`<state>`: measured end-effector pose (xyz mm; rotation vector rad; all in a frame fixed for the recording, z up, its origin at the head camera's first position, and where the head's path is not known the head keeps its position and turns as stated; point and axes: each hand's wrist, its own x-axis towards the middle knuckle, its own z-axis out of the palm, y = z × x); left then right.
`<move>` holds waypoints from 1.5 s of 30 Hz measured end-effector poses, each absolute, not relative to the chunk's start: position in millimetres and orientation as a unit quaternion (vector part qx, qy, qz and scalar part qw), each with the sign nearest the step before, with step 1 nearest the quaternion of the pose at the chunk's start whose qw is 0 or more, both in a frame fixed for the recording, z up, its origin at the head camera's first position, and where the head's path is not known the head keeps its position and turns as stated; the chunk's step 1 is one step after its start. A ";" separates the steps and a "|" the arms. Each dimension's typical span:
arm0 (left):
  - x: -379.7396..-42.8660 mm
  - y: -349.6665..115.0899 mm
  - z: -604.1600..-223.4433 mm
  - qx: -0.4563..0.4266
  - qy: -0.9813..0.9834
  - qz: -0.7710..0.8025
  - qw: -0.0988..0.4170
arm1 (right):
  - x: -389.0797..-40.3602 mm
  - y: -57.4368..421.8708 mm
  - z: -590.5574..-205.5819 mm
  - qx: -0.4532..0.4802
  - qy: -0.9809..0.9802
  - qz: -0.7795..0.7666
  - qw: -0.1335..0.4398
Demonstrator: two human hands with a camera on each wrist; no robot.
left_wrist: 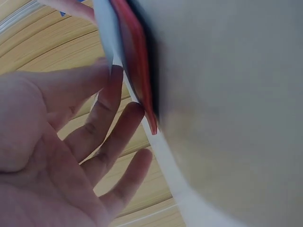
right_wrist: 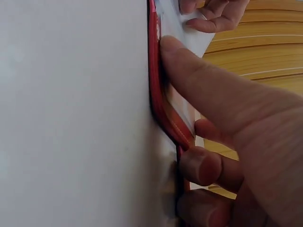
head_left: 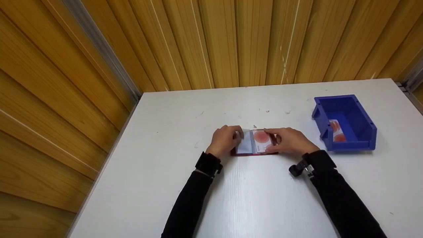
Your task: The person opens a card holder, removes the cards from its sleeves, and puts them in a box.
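A small red card holder (head_left: 246, 154) lies spread open on the white table, with clear plastic sleeves inside. On its right side shows a white card (head_left: 263, 145) with red circles. My left hand (head_left: 224, 140) pinches a clear sleeve (left_wrist: 107, 33) at the left side between thumb and index finger, the other fingers spread near the red cover (left_wrist: 142, 66). My right hand (head_left: 292, 141) holds the right side of the holder. In the right wrist view its thumb lies along the near edge while other fingers curl at the red cover's side (right_wrist: 156, 71).
A blue plastic bin (head_left: 353, 146) stands at the right of the table, with red-and-white cards (head_left: 337, 130) inside at its left. Yellow wood-patterned panels (head_left: 218, 43) rise behind the table (head_left: 158, 185) and along its left.
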<state>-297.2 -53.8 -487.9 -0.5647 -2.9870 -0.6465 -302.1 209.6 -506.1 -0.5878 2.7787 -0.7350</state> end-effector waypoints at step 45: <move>-282.3 -14.2 -496.4 -0.058 -0.759 -0.593 -0.262 | -302.7 211.4 -506.3 -0.210 0.931 -0.281 0.101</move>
